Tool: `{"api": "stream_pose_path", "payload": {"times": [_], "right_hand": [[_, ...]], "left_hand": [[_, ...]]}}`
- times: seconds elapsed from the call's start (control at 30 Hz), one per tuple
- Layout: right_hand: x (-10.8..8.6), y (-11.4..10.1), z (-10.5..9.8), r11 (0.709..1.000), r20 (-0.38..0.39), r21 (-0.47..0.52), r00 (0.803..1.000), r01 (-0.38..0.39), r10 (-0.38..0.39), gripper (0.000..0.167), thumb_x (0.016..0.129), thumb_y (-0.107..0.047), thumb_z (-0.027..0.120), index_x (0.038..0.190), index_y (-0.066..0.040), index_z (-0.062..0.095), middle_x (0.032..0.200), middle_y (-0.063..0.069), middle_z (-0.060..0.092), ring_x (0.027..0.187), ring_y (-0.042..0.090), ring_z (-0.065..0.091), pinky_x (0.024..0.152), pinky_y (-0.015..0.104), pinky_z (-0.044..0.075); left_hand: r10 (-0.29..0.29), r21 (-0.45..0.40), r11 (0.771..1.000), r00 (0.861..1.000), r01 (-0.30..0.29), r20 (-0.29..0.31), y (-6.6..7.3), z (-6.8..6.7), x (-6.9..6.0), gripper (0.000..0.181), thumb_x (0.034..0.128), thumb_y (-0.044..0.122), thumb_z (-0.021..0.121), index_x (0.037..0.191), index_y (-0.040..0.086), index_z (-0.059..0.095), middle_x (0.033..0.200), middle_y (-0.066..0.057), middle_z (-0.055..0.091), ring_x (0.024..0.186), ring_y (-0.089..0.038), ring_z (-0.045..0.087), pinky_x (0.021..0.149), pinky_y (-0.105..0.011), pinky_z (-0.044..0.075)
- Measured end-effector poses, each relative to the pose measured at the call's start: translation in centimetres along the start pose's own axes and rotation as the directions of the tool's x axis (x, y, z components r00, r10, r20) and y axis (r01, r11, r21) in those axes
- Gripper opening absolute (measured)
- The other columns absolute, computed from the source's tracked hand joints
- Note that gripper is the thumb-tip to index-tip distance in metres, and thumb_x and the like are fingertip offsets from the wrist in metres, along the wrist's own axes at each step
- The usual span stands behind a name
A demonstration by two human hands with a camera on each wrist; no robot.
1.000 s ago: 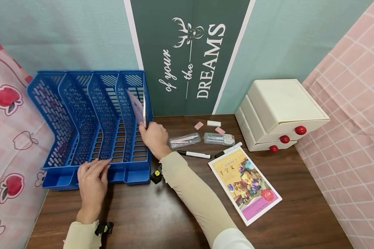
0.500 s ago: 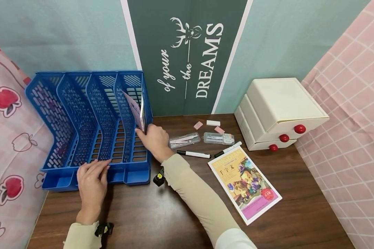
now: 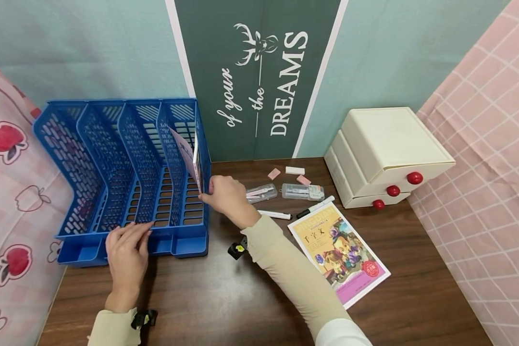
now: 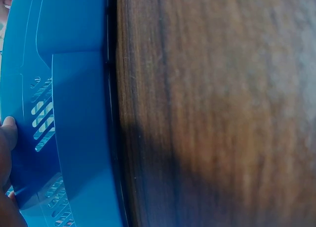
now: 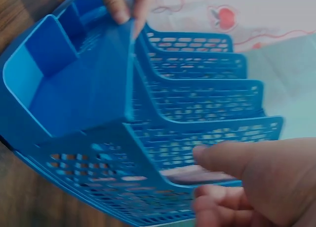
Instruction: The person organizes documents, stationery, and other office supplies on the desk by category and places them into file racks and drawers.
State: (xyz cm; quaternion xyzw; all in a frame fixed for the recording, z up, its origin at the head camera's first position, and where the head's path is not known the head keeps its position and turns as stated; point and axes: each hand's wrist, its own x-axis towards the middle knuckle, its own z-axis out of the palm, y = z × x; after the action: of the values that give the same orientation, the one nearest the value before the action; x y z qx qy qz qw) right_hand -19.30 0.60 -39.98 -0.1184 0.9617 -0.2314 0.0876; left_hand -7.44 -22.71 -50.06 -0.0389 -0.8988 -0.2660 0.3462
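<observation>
A blue file rack (image 3: 96,234) stands at the left, with thin books (image 3: 185,150) leaning in its rightmost slot. My left hand (image 3: 126,257) grips the rack's front edge; the left wrist view shows the thumb (image 4: 9,131) against the blue panel. By the rack's right side wall is my right hand (image 3: 231,198), its thumb apart from loosely bent fingers and holding nothing. The right wrist view has this hand (image 5: 256,180) beside the end wall, with a pale book surface (image 5: 197,174) visible beyond the wall's edge.
Right of the rack lie two clear cases (image 3: 302,191), a white eraser (image 3: 295,170), pink erasers (image 3: 303,179), two markers (image 3: 315,206) and a colourful book (image 3: 340,250). A cream drawer box (image 3: 385,144) with red knobs stands at the back right.
My right hand has let go of the books and moved right and toward the front, over part of a case and marker. The books sit slightly lower and further forward; my left hand stays on the rack.
</observation>
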Motion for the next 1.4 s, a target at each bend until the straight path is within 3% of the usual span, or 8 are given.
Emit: {"api": "stream_pose_path", "payload": {"times": [0.4, 0.67, 1.03, 1.1, 1.27, 1.4], "right_hand": [[-3.8, 2.8, -4.3, 0.993, -0.048, -0.103, 0.997, 0.060, -0.065, 0.026, 0.095, -0.042, 0.070, 0.087, -0.018, 0.064, 0.068, -0.003, 0.060, 0.062, 0.018, 0.058, 0.052, 0.032, 0.042], [-7.5, 5.9, -5.8, 0.988, -0.024, -0.153, 0.999, 0.038, -0.042, 0.023, 0.091, -0.039, 0.074, 0.091, -0.016, 0.067, 0.069, -0.002, 0.061, 0.060, 0.018, 0.055, 0.052, 0.034, 0.040], [-11.1, 10.7, -4.6, 0.976, 0.004, -0.202, 0.996, -0.084, 0.086, 0.033, 0.089, -0.040, 0.076, 0.102, -0.009, 0.072, 0.087, 0.009, 0.072, 0.069, 0.026, 0.065, 0.058, 0.042, 0.050], [-11.9, 11.7, -4.1, 0.976, 0.001, -0.196, 0.995, -0.100, 0.103, 0.034, 0.089, -0.039, 0.077, 0.101, -0.008, 0.071, 0.083, 0.008, 0.070, 0.067, 0.024, 0.063, 0.056, 0.041, 0.048], [-13.6, 14.0, -2.8, 0.978, -0.069, -0.171, 0.991, -0.122, 0.111, 0.029, 0.088, -0.033, 0.079, 0.092, -0.006, 0.068, 0.065, 0.003, 0.058, 0.055, 0.021, 0.053, 0.049, 0.038, 0.041], [-14.9, 15.7, -2.1, 0.964, -0.128, -0.201, 0.981, -0.173, 0.149, 0.034, 0.086, -0.033, 0.079, 0.099, -0.004, 0.069, 0.070, 0.011, 0.064, 0.058, 0.028, 0.059, 0.049, 0.042, 0.044]], "left_hand": [[-0.003, -0.001, 1.000, 1.000, 0.003, 0.001, 0.0, -0.1, 0.0, 0.019, 0.0869, -0.008, 0.075, 0.105, -0.002, 0.077, 0.103, -0.022, 0.075, 0.111, -0.043, 0.060, 0.107, -0.052, 0.032], [-0.011, 0.012, 1.000, 1.000, 0.010, 0.019, 0.1, -0.2, 0.0, 0.017, 0.0898, -0.004, 0.073, 0.106, -0.001, 0.077, 0.105, -0.021, 0.075, 0.113, -0.040, 0.059, 0.107, -0.050, 0.031], [-0.009, -0.023, 1.000, 1.000, 0.008, -0.028, 0.4, 0.0, 0.1, 0.021, 0.0844, -0.010, 0.076, 0.103, 0.000, 0.078, 0.101, -0.020, 0.075, 0.109, -0.041, 0.061, 0.106, -0.050, 0.033], [-0.009, -0.022, 1.000, 1.000, 0.008, -0.022, 0.4, 0.0, 0.1, 0.021, 0.0849, -0.010, 0.075, 0.103, -0.001, 0.078, 0.102, -0.021, 0.075, 0.109, -0.041, 0.061, 0.105, -0.051, 0.033], [-0.019, -0.014, 1.000, 1.000, 0.019, -0.011, 0.3, 0.0, 0.0, 0.020, 0.0862, -0.008, 0.075, 0.104, -0.001, 0.078, 0.103, -0.021, 0.075, 0.110, -0.040, 0.060, 0.106, -0.051, 0.033], [-0.020, -0.003, 1.000, 1.000, 0.020, 0.003, 0.1, 0.0, -0.1, 0.018, 0.0875, -0.007, 0.074, 0.105, -0.001, 0.077, 0.104, -0.021, 0.075, 0.111, -0.040, 0.059, 0.106, -0.051, 0.032]]}}
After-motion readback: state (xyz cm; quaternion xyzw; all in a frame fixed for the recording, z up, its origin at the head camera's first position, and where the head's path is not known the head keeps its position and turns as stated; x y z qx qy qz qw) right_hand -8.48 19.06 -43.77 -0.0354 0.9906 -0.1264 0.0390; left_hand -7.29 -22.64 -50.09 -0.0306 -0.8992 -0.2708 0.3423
